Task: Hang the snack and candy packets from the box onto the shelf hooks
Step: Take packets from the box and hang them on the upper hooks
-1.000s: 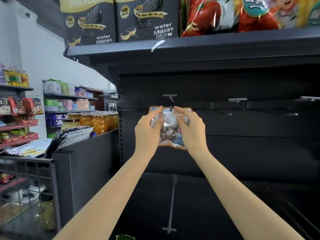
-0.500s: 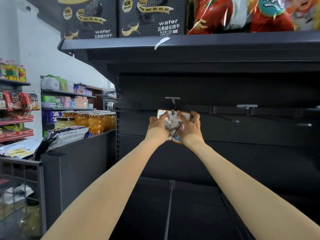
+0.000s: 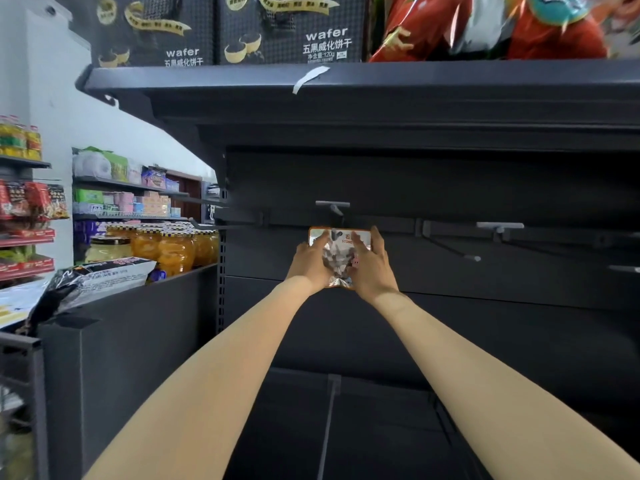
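A clear candy packet (image 3: pixel 338 252) with an orange border is held flat against the dark back panel, just under a grey shelf hook (image 3: pixel 333 206). My left hand (image 3: pixel 309 262) grips its left side and my right hand (image 3: pixel 372 263) grips its right side, both arms stretched far forward. The packet's top edge sits right below the hook's rail; whether the hook passes through its hole is hidden. The box is out of view.
More grey hooks (image 3: pixel 499 226) stick out of the rail to the right. A black shelf (image 3: pixel 346 77) with wafer boxes (image 3: pixel 287 29) and red bags hangs overhead. Jars of yellow fruit (image 3: pixel 166 245) and a dark bag (image 3: pixel 93 277) sit on the left unit.
Both hands have pushed the packet further back along the hook toward the panel, and my arms have stretched out. The camera has moved closer and tilted up a little.
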The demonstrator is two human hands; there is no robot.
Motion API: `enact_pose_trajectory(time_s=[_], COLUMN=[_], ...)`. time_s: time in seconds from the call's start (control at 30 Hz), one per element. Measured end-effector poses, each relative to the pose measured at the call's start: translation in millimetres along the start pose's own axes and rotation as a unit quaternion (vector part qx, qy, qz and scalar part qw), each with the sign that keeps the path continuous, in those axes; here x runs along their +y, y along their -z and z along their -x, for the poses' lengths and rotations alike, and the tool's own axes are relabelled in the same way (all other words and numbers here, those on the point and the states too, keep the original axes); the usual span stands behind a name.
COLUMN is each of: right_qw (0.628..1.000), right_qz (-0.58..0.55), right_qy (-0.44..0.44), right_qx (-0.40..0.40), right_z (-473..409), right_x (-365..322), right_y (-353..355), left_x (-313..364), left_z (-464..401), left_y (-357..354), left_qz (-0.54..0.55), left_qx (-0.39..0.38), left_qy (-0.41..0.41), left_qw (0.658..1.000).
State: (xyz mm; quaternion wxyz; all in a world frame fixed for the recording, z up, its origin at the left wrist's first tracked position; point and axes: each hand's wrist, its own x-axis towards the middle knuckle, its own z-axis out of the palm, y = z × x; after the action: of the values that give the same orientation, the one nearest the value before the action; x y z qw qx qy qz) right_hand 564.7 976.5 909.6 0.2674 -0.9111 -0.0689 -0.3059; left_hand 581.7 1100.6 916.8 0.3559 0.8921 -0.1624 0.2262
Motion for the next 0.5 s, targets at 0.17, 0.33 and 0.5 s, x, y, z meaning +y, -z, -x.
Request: enact_pose_trajectory(time_s=[0.17, 0.33, 0.5], right_qw=[0.999, 0.994, 0.98], right_qz=[0.007, -0.071, -0.189], right_qy=[0.011, 0.019, 0.066], right_qx=[0.049, 0.075, 0.02], right_z=[10.5, 33.3, 78.2], right_x=[-4.0, -15.3, -35.5], right_y=[1.0, 6.5, -1.0], left_x=[1.3, 6.9, -0.9], left_z=[4.9, 29.9, 97.5], left_y=[1.4, 8.9, 27.1], left_qz=[-0.03, -0.031, -0.033], left_qx=[0.033, 0.087, 0.162], left_qy=[0.006, -0.003, -0.04], left_qw=[0.999, 0.996, 0.985])
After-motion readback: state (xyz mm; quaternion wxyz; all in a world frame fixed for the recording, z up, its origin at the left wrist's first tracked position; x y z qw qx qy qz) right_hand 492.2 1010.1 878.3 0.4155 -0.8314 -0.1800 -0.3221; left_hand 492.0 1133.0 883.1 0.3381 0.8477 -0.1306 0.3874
